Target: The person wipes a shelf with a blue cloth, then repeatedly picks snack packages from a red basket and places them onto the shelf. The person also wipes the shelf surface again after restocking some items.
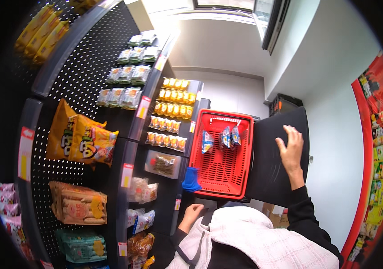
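My right hand point(291, 152), fingers apart and holding nothing, is over a black flat surface point(268, 161) to the right of a red plastic shopping basket point(249, 158). In the basket are several small blue snack packets point(225, 137), one of them at its left side. A blue cloth-like item point(191, 180) hangs at the basket's near left corner. My left hand point(193, 215) is low, close to my body and below that corner, with its fingers bent; whether it holds anything is not clear.
Black shelves at left carry orange snack bags point(92, 139), brown snack bags point(82, 203), green packs point(83, 247) and rows of small yellow packets point(174, 109). A dark crate point(284, 105) stands behind the black surface, and a cardboard box point(277, 215) is below it. A red product display point(376, 151) lines the right wall.
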